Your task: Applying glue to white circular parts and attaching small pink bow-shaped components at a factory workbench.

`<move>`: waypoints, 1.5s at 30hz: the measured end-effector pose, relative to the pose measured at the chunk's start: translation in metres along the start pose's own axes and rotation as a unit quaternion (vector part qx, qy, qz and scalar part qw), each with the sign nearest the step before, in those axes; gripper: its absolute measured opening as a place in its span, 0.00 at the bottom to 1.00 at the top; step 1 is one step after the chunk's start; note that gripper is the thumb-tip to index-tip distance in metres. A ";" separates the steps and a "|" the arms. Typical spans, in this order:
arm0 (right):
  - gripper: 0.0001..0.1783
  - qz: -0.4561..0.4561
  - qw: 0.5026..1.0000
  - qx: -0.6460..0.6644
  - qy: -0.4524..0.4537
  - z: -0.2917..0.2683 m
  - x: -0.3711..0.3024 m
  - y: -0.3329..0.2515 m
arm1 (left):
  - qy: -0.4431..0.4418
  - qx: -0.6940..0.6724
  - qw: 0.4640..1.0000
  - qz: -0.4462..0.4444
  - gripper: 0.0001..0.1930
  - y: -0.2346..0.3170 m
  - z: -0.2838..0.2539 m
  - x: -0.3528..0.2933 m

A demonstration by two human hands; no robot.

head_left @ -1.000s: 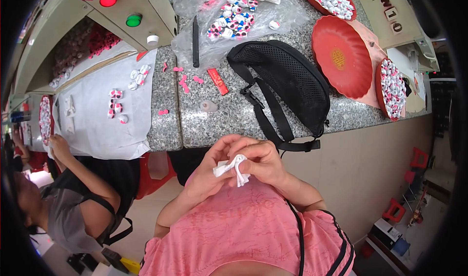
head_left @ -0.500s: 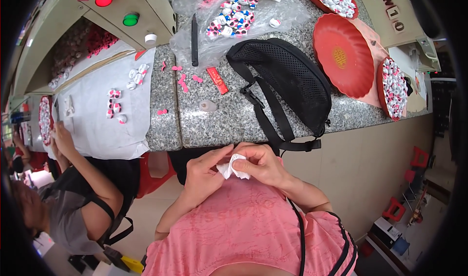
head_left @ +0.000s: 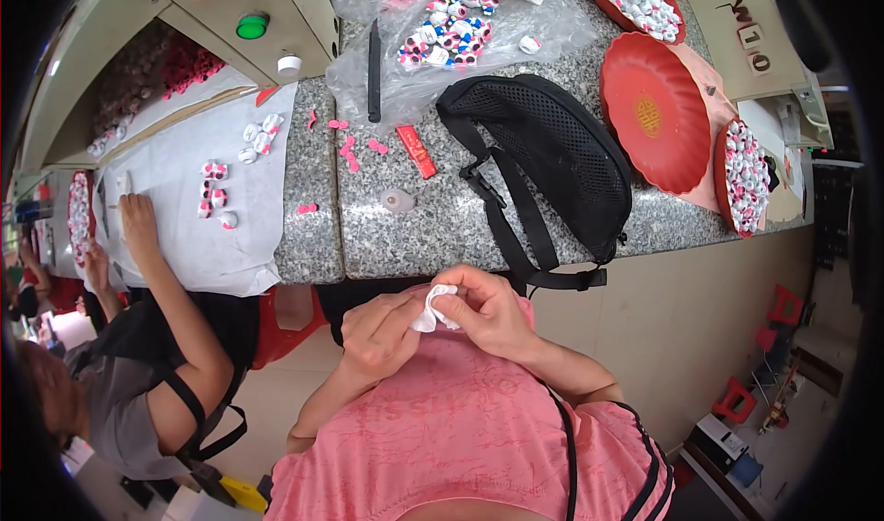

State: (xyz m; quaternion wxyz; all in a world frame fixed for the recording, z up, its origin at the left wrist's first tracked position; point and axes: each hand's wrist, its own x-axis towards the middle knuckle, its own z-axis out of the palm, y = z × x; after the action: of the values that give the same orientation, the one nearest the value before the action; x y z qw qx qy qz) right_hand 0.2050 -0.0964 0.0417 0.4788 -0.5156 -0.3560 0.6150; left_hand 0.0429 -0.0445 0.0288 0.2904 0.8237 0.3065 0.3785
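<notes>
A crumpled white tissue [head_left: 433, 311] is between my two hands, just in front of my chest and below the counter's front edge. My right hand [head_left: 486, 313] pinches it between thumb and fingers. Fingers of my left hand [head_left: 378, 331] press together against its left side, their tips partly hidden by the tissue. Beyond my hands, on the granite counter [head_left: 419, 249], lie a small pale, translucent drop-shaped piece [head_left: 398, 201], a red packet [head_left: 417, 151] and several small pink bow-shaped pieces [head_left: 350, 153].
A black mesh waist bag [head_left: 543, 157] trails its strap over the front edge. Behind are a plastic bag [head_left: 543, 42] with small patterned pieces and a red scalloped tray [head_left: 656, 116]. At left, a co-worker's hand [head_left: 140, 224] is over white paper [head_left: 175, 254] beside a machine [head_left: 304, 10].
Between my hands the tissue is turned and folded differently, and my left fingers lie lower. The co-worker's hand has moved right onto the white paper. My view has shifted slightly.
</notes>
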 end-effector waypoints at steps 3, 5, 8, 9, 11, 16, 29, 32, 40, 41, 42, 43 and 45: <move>0.07 0.071 0.991 0.107 -0.025 -0.002 0.003 0.006 | 0.020 0.009 1.000 0.018 0.14 0.001 0.001 0.003; 0.07 0.071 0.992 0.106 -0.019 -0.001 0.005 0.006 | 0.027 0.022 0.999 0.016 0.15 0.006 0.001 0.005; 0.07 0.077 0.991 0.110 -0.015 0.004 0.009 0.008 | 0.011 -0.017 0.999 -0.046 0.16 0.007 0.000 0.007; 0.07 0.042 0.995 0.088 0.010 0.004 0.010 0.008 | 0.003 -0.037 0.996 -0.076 0.16 0.006 -0.001 0.007; 0.07 -0.024 0.997 0.048 0.058 0.005 0.009 0.008 | -0.020 -0.074 0.990 -0.115 0.15 0.001 -0.005 0.006; 0.08 -0.039 0.996 0.020 0.077 -0.010 0.010 -0.002 | 0.104 -0.426 0.811 -0.387 0.11 -0.005 -0.013 0.002; 0.11 -0.205 0.974 -0.093 -0.013 0.035 0.029 -0.013 | -0.066 -0.848 0.470 -0.235 0.21 -0.048 -0.003 -0.020; 0.10 -0.216 0.961 -0.165 -0.039 0.043 0.031 -0.021 | -0.063 -0.811 0.500 -0.297 0.17 -0.046 -0.005 -0.020; 0.09 -0.179 0.967 -0.166 -0.065 0.026 0.029 -0.010 | 0.020 -0.570 0.760 -0.314 0.12 -0.040 -0.005 -0.010; 0.10 -0.141 0.978 -0.142 -0.055 0.022 0.026 -0.007 | 0.068 -0.476 0.834 -0.270 0.12 -0.036 -0.007 -0.007; 0.12 -0.102 0.987 -0.117 -0.045 0.019 0.023 -0.005 | 0.116 -0.375 0.893 -0.221 0.12 -0.033 -0.008 -0.005; 0.12 -0.101 0.987 -0.118 -0.040 0.016 0.020 -0.004 | 0.113 -0.378 0.892 -0.221 0.12 -0.031 -0.009 -0.002; 0.11 -0.062 0.997 0.003 0.046 0.011 0.019 -0.002 | 0.152 -0.234 0.951 -0.133 0.13 -0.031 -0.010 0.007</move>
State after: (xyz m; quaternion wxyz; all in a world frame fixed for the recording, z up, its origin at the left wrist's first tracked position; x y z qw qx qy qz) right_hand 0.1948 -0.0771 0.0408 0.5338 -0.5186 -0.3631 0.5606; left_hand 0.0291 -0.0170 0.0152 0.4725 0.6175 0.3567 0.5179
